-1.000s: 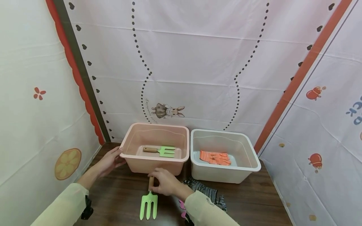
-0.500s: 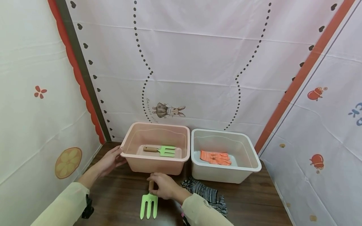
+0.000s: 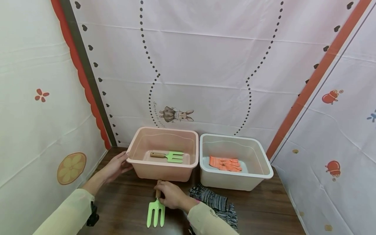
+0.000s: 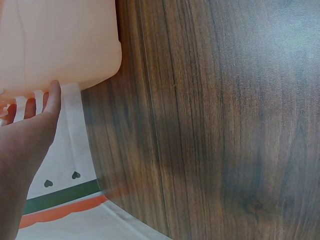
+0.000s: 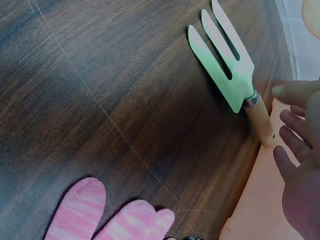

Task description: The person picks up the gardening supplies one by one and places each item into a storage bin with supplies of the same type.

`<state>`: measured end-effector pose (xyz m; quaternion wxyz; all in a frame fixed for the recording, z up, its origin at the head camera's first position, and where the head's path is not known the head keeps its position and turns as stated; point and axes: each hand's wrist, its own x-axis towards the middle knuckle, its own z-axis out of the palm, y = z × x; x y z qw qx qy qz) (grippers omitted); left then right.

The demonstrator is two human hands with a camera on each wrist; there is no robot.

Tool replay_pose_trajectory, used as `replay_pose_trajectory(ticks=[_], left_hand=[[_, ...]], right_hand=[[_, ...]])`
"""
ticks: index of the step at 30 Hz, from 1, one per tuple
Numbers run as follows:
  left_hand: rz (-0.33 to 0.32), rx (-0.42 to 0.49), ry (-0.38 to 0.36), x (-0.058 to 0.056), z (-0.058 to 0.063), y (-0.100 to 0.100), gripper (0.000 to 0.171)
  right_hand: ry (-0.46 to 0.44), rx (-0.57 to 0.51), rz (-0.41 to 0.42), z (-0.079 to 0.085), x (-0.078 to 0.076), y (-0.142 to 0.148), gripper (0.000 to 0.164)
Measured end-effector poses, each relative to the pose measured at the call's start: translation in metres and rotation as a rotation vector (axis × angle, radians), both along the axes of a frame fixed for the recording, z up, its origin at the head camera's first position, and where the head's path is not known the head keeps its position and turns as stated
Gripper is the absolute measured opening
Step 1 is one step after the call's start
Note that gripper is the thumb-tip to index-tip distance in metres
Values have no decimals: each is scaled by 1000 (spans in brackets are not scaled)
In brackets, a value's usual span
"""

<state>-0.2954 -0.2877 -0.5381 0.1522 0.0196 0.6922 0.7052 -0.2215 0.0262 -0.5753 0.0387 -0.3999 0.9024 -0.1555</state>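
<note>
Having one green wooden-handled fork [image 3: 174, 157] in the pink plastic bin [image 3: 164, 171], touched by unclenched left hand [image 3: 114, 167], left a second fork [image 3: 156, 206] outside, near ungrasping right hand [image 3: 173, 195].

Head cam looks forward-down — widest view. Wrist cams sit close, facing the table [image 4: 200, 125] — left shares the pink bin [image 3: 161, 171] with head, right the fork [image 5: 243, 81].

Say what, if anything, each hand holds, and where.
Right hand: nothing, above the near fork handle. Left hand: touches the pink bin at one corner; grip unclear.
</note>
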Motion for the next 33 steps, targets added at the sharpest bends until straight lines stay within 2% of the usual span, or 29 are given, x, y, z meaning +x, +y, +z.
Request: replay_pose_trajectory(ticks=[9,16,24,28,33], left_hand=[[1,8,-3,0,1,2,69],[10,-1,-12,0,2,3,69],[4,-7,0,2,1,1,70],[6,1,2,2,0,0,71],[12,13,3,1,-1,0,71]], right_hand=[[-15,41,1,-9,-2,2,50],[-11,-20,33,-11,-2,10,32],[14,20,-37,-14,0,18,31],[-7,-18,-41,-17,2,20,29],[13,-51,-48,-21,2,20,30]])
